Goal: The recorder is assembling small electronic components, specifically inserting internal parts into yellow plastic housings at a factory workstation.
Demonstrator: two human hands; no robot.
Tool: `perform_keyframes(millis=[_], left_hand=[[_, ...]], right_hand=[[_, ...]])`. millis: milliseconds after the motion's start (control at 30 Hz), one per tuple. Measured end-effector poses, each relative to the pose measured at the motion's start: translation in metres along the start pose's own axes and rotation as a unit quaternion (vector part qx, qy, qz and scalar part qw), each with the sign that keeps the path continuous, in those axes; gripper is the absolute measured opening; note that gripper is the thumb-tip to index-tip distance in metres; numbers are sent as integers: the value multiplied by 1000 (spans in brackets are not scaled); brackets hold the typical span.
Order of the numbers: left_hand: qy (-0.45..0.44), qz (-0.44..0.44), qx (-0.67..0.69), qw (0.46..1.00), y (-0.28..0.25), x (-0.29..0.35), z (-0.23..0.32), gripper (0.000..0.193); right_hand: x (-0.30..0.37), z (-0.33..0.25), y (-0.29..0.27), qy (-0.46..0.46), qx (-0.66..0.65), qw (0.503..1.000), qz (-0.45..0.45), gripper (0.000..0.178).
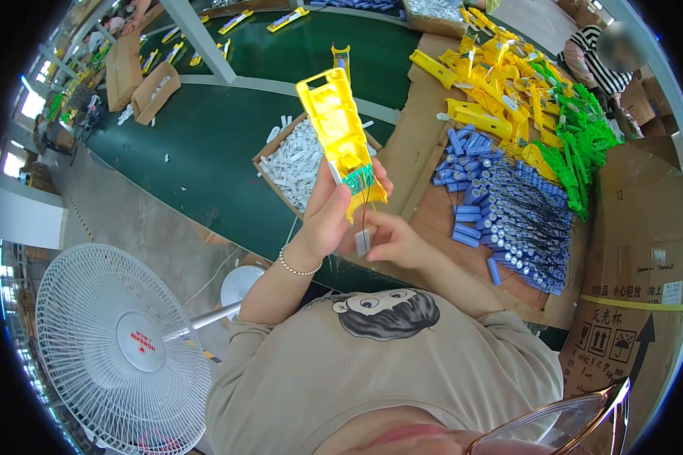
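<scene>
A long yellow plastic housing (340, 129) with a small green circuit board is gripped upright by the left hand (328, 216) above the green conveyor belt (197, 144); a small grey part (363, 242) on thin wires is pinched by the right hand (391, 239).

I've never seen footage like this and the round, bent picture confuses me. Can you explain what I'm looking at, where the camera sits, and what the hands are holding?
No machine here: a person works with bare hands. The camera is worn on the head and looks down, so you see the chest and glasses at the bottom. Its wide lens bends straight edges, hence the round picture.

The left hand holds up a long yellow shell with a small green circuit board at its lower end. The right hand holds a small grey part hanging from thin wires off that board.

Ahead lies a green belt with a box of white parts. To the right, cardboard carries blue cells, more yellow shells and green parts. A white fan stands lower left. Another person sits at the upper right.
</scene>
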State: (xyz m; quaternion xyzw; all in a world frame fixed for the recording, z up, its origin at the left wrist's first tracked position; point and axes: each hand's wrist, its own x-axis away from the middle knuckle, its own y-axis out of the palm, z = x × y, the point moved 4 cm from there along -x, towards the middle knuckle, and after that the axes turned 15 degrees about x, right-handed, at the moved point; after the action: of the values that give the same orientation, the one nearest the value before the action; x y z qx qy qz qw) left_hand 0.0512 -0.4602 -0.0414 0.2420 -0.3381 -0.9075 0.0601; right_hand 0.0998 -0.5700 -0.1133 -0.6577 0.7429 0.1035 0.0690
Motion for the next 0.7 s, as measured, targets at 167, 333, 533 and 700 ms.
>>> perform_keyframes(millis=[167,333,533,700], left_hand=[[107,94,-115,983,-12,7,2,51],[145,134,-170,965,-19,11,0,46],[157,97,11,983,-22,17,9,45],[162,101,-66,979,-20,19,5,48]], right_hand=[[6,-7,21,206,2,978,22,23],[4,-5,30,256,-111,960,-1,27],[1,13,41,182,-516,837,-21,28],[-4,7,40,246,-279,928,15,23]])
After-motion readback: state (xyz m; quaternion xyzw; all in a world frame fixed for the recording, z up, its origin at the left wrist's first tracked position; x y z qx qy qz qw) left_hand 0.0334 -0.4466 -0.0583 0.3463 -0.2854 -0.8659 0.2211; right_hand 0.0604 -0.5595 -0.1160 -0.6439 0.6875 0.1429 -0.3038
